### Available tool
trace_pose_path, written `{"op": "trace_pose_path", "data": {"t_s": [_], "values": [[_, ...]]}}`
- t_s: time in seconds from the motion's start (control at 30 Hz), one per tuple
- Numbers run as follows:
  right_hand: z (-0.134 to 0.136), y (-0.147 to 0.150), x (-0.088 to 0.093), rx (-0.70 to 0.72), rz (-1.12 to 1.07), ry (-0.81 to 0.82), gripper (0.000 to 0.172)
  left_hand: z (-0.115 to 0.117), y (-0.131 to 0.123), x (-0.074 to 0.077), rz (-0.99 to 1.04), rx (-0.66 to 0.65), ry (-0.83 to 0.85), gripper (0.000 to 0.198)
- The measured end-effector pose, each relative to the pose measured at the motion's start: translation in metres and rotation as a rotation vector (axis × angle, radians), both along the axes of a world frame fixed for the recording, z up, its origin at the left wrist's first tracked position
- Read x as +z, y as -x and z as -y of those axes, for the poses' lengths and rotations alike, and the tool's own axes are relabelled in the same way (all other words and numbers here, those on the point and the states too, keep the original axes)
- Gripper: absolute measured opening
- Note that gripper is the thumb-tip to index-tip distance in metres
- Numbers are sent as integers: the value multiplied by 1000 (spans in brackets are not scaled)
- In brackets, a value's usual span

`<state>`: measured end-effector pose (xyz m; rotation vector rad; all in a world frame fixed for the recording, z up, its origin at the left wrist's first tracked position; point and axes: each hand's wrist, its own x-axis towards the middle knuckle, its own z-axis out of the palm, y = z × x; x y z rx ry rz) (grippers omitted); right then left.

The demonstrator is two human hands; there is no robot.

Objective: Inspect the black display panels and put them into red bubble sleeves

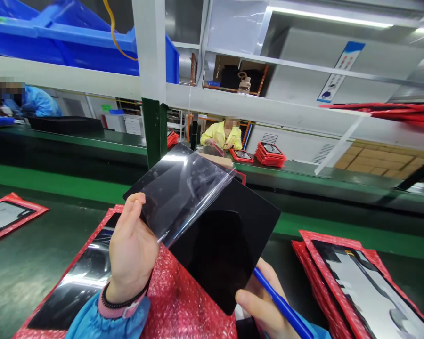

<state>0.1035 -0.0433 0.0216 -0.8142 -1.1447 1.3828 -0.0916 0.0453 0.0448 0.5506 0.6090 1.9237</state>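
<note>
A black glass screen panel (219,245) is held tilted in front of me. My right hand (265,301) grips its lower right corner, thumb on the face, with a blue pen-like stick (282,306) also in that hand. Clear protective film (183,202) is partly lifted off the panel, folded back from its left side. My left hand (134,249) is at the film's left edge with fingers closed on it. Beneath lies red bubble wrap (180,296), and to its left another glossy black panel (81,273) rests on red wrap.
On the right is a stack of panels in red bubble bags (360,282). Another wrapped panel (10,214) lies at far left. A white post (150,52) and blue bins (63,42) stand ahead. Two people work beyond, one in a yellow top (219,135).
</note>
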Motion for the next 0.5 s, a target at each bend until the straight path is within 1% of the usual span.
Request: {"op": "trace_pose_path", "data": {"t_s": [0.1,0.17,0.23,0.33,0.43,0.5], "values": [[4,-2,5,-2,11,15,36,0,5,5,-37,44,43,9],[6,-3,5,-40,22,2,34,-1,9,5,-82,41,44,11],[7,-5,4,-94,32,-8,33,-2,14,4,-128,37,-25,12],[7,-9,2,-144,71,-59,27,-5,19,3,-176,103,-154,19],[6,-12,0,-200,189,-169,25,-8,23,4,-184,118,-168,24],[6,-14,-3,-266,243,-201,27,-11,26,3,-174,132,-174,26]]}}
